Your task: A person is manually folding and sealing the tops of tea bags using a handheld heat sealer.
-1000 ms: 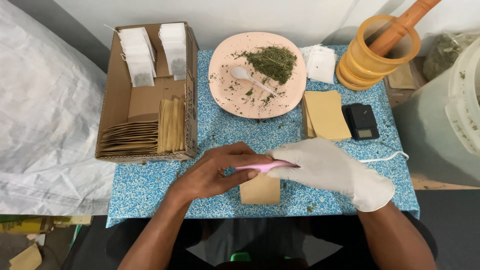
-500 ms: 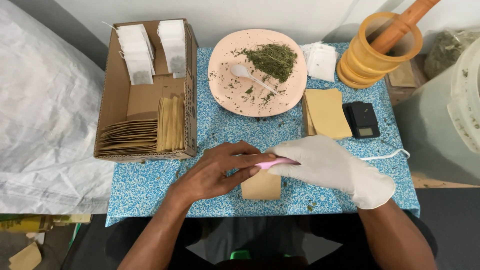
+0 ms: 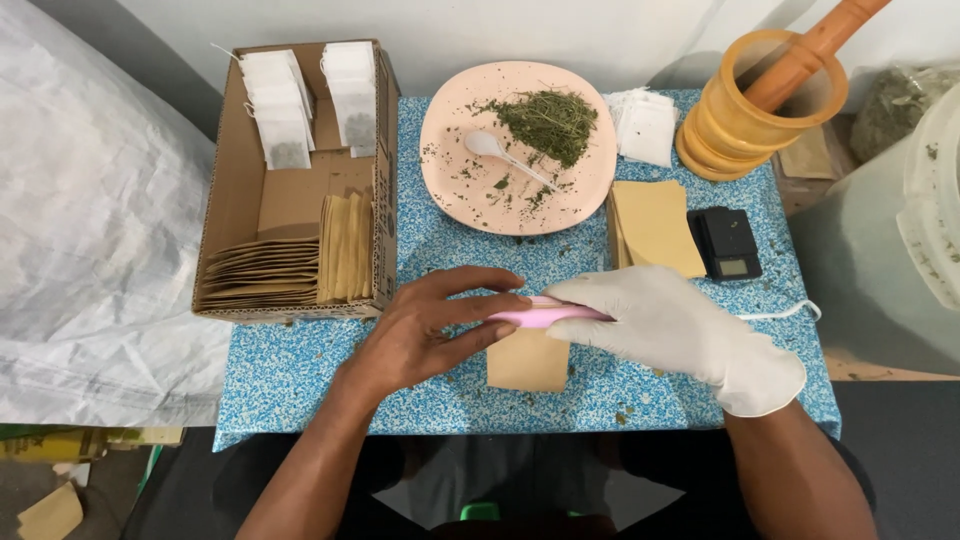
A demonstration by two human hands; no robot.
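Beyond the fingers, far side of the blue speckled table: cardboard box of sachets, pink plate of dried herbs, wooden mortar. Directly under both hands, a small kraft paper pouch lies flat, its top edge clamped in a pink handheld sealer, long axis left-right. Bare left hand presses fingers on the sealer; gloved right hand grips its other end; both equally near. Versus earlier frames: arrangement unchanged.

A cardboard box of paper sachets is sitting at the table's left edge. A pink plate bearing dried herbs and a white spoon is lying at the far edge; a wooden mortar is occupying the far right corner, a small black scale resting near the right edge.
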